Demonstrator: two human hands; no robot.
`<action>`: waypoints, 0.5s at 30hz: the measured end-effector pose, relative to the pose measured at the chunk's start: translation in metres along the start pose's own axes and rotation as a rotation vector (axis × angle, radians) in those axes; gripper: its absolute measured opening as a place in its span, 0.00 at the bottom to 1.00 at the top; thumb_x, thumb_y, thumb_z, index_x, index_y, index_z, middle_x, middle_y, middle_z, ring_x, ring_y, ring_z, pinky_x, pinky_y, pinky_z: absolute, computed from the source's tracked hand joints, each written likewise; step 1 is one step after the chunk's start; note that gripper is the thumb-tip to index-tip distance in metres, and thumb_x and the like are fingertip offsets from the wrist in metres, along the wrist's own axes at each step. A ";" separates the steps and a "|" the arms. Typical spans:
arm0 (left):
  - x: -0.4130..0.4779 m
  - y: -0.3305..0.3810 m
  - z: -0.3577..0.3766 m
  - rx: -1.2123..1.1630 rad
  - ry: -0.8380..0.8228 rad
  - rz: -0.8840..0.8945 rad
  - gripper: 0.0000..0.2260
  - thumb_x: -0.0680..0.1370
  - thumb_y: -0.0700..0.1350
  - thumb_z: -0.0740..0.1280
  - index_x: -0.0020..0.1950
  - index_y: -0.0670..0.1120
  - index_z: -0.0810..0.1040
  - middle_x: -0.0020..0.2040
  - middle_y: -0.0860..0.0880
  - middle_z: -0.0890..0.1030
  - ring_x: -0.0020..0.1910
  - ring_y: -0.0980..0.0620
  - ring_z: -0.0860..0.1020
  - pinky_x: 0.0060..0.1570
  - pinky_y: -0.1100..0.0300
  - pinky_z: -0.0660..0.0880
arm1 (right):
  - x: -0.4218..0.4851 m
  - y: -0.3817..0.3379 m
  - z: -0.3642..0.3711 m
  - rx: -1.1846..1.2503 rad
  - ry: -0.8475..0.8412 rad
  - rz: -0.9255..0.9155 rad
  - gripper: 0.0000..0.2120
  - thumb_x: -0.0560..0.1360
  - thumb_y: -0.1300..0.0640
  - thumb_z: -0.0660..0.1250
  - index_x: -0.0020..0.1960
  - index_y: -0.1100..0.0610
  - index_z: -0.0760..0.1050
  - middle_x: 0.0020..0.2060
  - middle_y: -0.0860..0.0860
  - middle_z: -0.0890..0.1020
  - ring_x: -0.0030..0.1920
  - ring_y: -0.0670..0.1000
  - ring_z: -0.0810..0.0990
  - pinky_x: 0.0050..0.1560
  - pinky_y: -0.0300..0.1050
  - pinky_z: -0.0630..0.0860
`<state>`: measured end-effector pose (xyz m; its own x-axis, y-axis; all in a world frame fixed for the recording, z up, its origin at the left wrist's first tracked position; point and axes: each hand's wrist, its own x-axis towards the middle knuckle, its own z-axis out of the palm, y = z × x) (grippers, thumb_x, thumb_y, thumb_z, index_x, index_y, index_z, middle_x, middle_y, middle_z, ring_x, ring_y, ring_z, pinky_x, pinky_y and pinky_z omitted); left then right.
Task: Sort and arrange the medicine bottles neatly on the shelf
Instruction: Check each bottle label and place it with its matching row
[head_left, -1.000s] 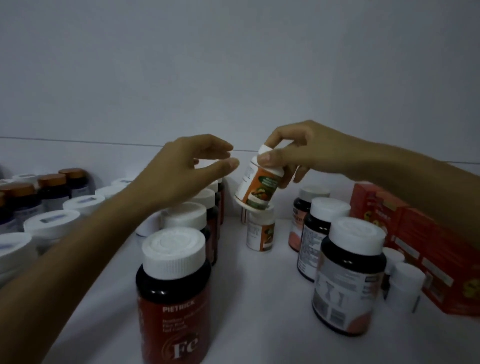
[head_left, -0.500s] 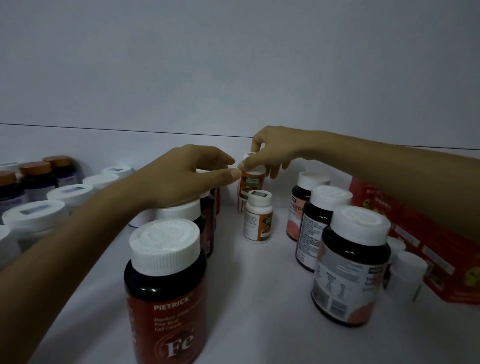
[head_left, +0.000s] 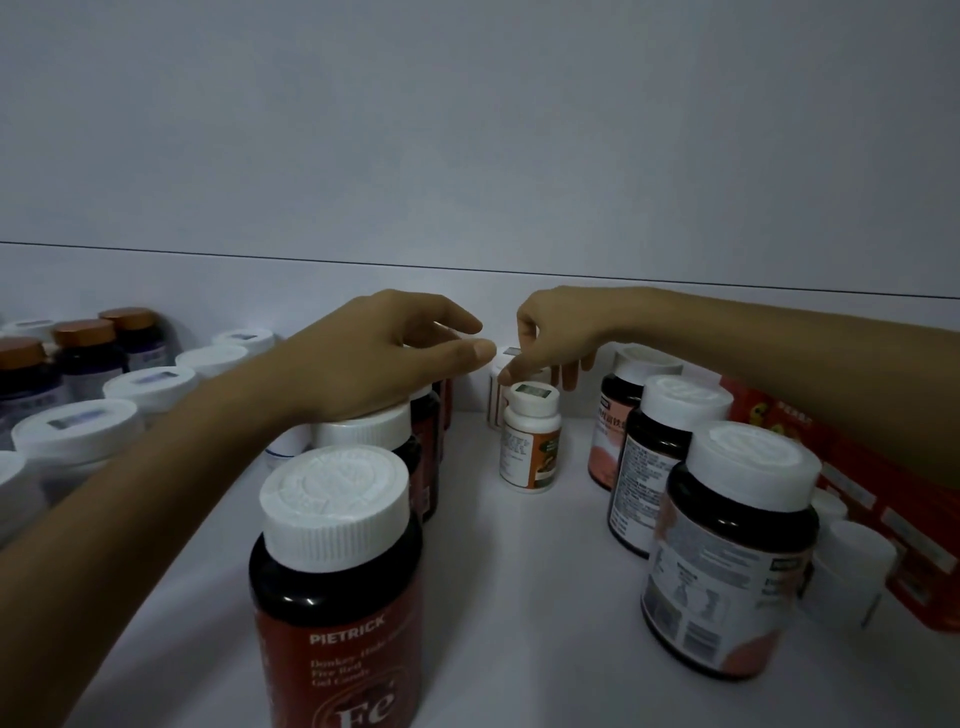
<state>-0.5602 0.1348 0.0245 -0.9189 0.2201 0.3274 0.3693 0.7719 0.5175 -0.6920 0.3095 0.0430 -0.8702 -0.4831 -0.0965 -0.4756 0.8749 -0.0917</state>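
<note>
Reaching in from the right, right hand (head_left: 558, 332) points its fingers down, one fingertip at the cap of rear small bottle (head_left: 494, 400). That bottle stands upright at the back of shelf (head_left: 519, 571), just behind front small bottle (head_left: 530, 441); cannot tell if the hand pinches the cap or only touches it. Left hand (head_left: 363, 358) is loosely spread, fingers extended, thumb apart, holding nothing, palm over the white caps of dark bottle row (head_left: 332, 597) on the left; more dark bottles (head_left: 727, 545) stand right, red boxes (head_left: 883, 467) beyond.
</note>
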 end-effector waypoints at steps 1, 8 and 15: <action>0.000 0.000 0.000 -0.001 -0.001 -0.001 0.29 0.69 0.70 0.61 0.63 0.55 0.76 0.58 0.56 0.80 0.55 0.58 0.79 0.61 0.51 0.74 | 0.001 0.000 0.001 0.016 0.010 -0.007 0.25 0.72 0.43 0.70 0.53 0.65 0.77 0.40 0.56 0.85 0.36 0.52 0.86 0.32 0.39 0.78; -0.002 0.003 0.000 -0.019 -0.009 -0.008 0.31 0.65 0.67 0.59 0.64 0.54 0.75 0.59 0.55 0.80 0.55 0.58 0.79 0.61 0.52 0.74 | 0.002 -0.003 -0.002 -0.016 -0.013 -0.021 0.27 0.72 0.39 0.69 0.51 0.65 0.77 0.41 0.56 0.85 0.38 0.53 0.86 0.38 0.45 0.82; -0.002 0.003 0.000 -0.038 -0.006 -0.010 0.31 0.64 0.67 0.60 0.63 0.54 0.76 0.57 0.55 0.81 0.52 0.58 0.80 0.59 0.52 0.75 | 0.019 -0.006 -0.005 -0.018 0.102 -0.007 0.26 0.73 0.42 0.68 0.51 0.67 0.77 0.40 0.59 0.83 0.40 0.55 0.85 0.39 0.48 0.83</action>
<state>-0.5576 0.1365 0.0257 -0.9233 0.2159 0.3177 0.3650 0.7511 0.5501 -0.7065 0.2947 0.0467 -0.8749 -0.4843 0.0057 -0.4833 0.8723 -0.0746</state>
